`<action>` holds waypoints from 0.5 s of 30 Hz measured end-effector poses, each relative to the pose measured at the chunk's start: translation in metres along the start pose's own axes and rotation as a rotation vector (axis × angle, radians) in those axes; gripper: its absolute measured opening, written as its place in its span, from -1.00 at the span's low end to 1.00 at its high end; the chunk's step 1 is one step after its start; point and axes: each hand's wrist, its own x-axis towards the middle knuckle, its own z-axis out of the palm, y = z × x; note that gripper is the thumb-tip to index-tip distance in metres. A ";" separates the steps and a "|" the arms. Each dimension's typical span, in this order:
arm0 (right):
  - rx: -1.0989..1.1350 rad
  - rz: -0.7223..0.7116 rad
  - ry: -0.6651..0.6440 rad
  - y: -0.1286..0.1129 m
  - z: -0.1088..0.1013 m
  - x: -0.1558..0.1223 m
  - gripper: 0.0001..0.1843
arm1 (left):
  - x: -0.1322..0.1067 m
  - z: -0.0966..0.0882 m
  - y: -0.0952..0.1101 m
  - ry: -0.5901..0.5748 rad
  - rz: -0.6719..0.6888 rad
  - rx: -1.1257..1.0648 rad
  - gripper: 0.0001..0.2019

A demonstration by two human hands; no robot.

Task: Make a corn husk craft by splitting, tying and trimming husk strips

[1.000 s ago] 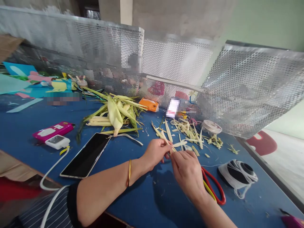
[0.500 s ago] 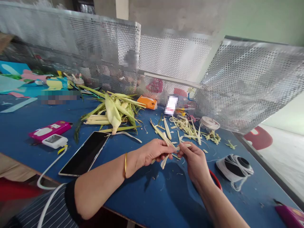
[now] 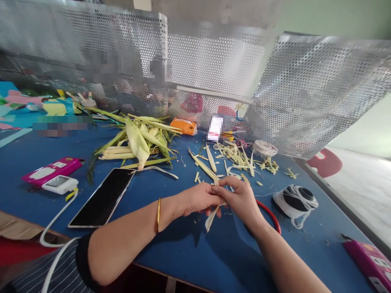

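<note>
Both my hands meet over the blue table, pinching pale leaf strips. My left hand, with a gold bangle on its wrist, is closed on a pale leaf strip that hangs down from the fingers. My right hand is closed on the same bundle from the right, fingertips touching the left hand's. Just behind the hands lies a long pale strip among several cut pieces.
A heap of green and yellow leaves lies at the back left. A dark phone, a white charger and a pink device lie left. A red ring and a tape roll sit right. Perforated metal screens stand behind.
The hands have come closer together, the right fingertips now touching the left hand. The strip now hangs below the fingers. The camera view has shifted a little.
</note>
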 end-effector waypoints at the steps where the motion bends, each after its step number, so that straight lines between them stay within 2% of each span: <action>1: 0.030 0.028 0.035 0.000 0.001 -0.001 -0.80 | 0.000 0.000 0.001 0.001 -0.001 -0.026 -0.71; 4: 0.066 0.061 0.148 -0.001 0.003 -0.002 -0.79 | -0.002 -0.002 0.004 0.015 -0.028 -0.096 -0.70; 7: 0.010 -0.039 0.205 -0.004 0.005 -0.004 -0.78 | -0.003 -0.003 0.005 -0.018 -0.035 -0.086 -0.70; 9: -0.030 -0.093 0.196 -0.004 0.006 -0.003 -0.77 | -0.003 -0.002 0.004 -0.033 -0.021 -0.069 -0.68; 12: 0.005 -0.057 0.205 0.002 -0.001 0.002 -0.77 | 0.000 -0.001 0.001 0.015 -0.006 -0.152 -0.63; 15: 0.069 0.022 0.367 0.011 -0.012 0.009 -0.67 | 0.004 -0.005 0.001 0.088 -0.017 -0.302 -0.53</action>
